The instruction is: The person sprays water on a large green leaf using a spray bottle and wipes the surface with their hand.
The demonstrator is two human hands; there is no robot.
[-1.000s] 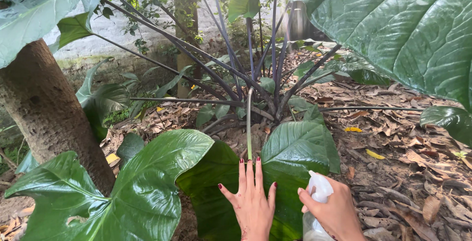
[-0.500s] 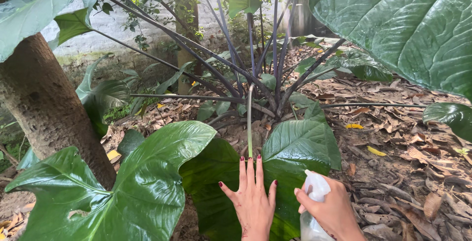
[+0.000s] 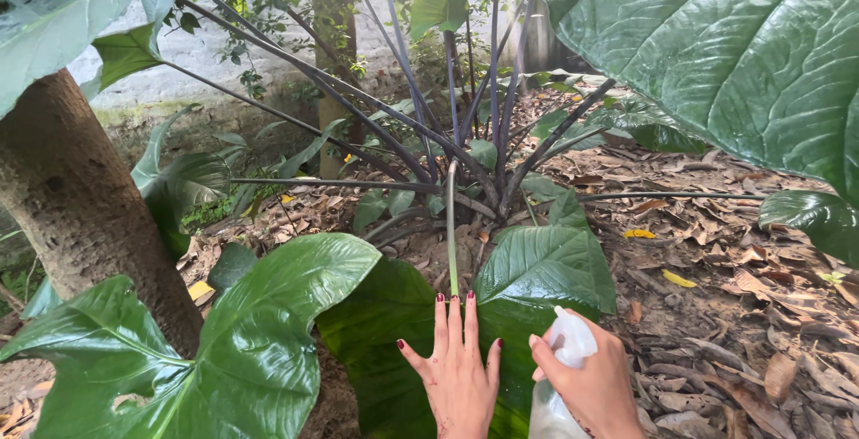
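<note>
**Flat palm on the leaf, sprayer just beside it**

Nearest to us, our left hand (image 3: 458, 369) lies spread flat on the big glossy leaf (image 3: 537, 278), fingers wide and pointing up along the midrib toward the pale green stalk (image 3: 450, 224); it holds nothing, only presses the blade. Just to its right, our right hand (image 3: 593, 383) is closed around the neck of a white spray bottle (image 3: 564, 349), its grip wrapped on the trigger head, the nozzle turned left toward the leaf. The bottle stands roughly upright, its long axis running from the bottom edge of the view up to the nozzle; its lower part is cut off from sight. The leaf lies left of and just above the nozzle, very near, so the right hand is the one closer to the patch between our two hands

A second broad leaf (image 3: 259, 332) spreads to the left, beside a rough tree trunk (image 3: 80, 206). Dry fallen leaves (image 3: 743, 314) cover the ground on the right. Farther off, dark purple stems (image 3: 429, 144) fan out from the plant's base, a huge leaf (image 3: 716, 54) hangs over the top right corner, and a pale wall (image 3: 206, 63) closes the back
</note>
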